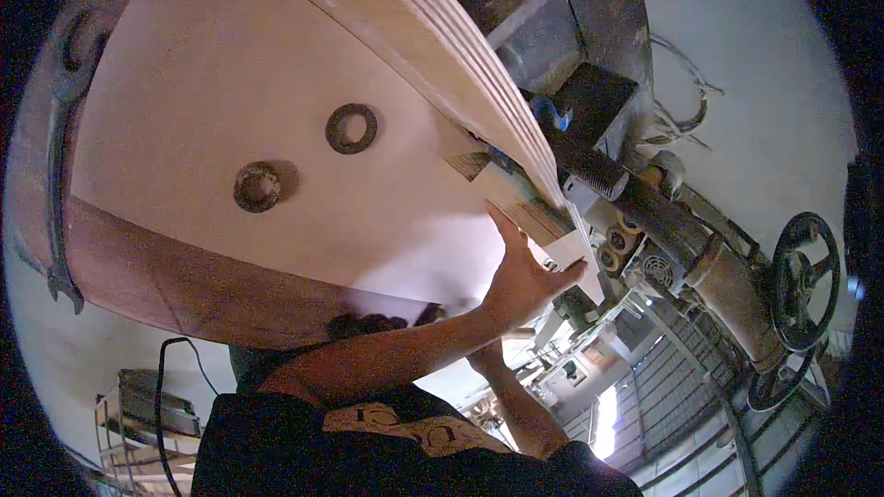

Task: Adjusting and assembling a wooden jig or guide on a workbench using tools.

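Note:
My left hand [520, 278] reaches across to the end of a narrow wooden piece [516, 198] that lies along the layered wooden fence [442, 55]. Its thumb and forefinger stand apart around the piece's end, by a pale flat part [578, 256]; the hand seems to grip there. Below the left wrist, my right hand [488, 359] is mostly hidden by the left arm, so its fingers cannot be made out. Both hands are at the right-hand end of a broad pale worktop [212, 64].
Two dark rings [352, 129] rest on the worktop. A long open-ended spanner [57, 156] lies at the left edge. To the right are a thick pipe [727, 304], a black handwheel [803, 281] and loose cable [691, 101]. A rack [120, 433] stands at lower left.

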Motion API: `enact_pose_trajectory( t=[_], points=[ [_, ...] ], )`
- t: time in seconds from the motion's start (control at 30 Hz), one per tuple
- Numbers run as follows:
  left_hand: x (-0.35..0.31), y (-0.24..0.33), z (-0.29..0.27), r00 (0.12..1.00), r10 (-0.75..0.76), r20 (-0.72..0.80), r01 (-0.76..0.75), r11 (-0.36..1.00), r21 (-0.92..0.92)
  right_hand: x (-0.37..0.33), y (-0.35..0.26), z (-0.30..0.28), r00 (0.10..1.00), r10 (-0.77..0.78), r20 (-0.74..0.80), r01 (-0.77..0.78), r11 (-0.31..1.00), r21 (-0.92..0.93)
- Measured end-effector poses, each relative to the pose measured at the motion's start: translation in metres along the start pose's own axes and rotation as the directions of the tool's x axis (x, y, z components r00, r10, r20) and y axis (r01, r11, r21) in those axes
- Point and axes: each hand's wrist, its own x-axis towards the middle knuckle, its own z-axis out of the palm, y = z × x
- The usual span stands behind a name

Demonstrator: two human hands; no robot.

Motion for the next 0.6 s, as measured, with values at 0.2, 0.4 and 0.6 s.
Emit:
enact_pose_trajectory(
  t=[0.2, 0.4, 0.6],
  points=[
    [-0.005, 0.011, -0.005, 0.995, -0.095, -0.043, 0.101, 0.982, 0.161, -0.003, -0.008, 0.008, 0.997, -0.065, -0.040, 0.056, 0.981, -0.183],
    [-0.006, 0.010, -0.003, 0.997, -0.026, -0.067, 0.035, 0.989, 0.142, -0.007, -0.001, 0.032, 0.977, -0.188, -0.097, 0.193, 0.980, 0.054],
    [0.007, -0.011, -0.013, 0.983, 0.168, -0.069, -0.167, 0.986, 0.015, 0.005, -0.042, 0.030, 0.897, -0.389, -0.211, 0.347, 0.914, -0.208]
  ],
)
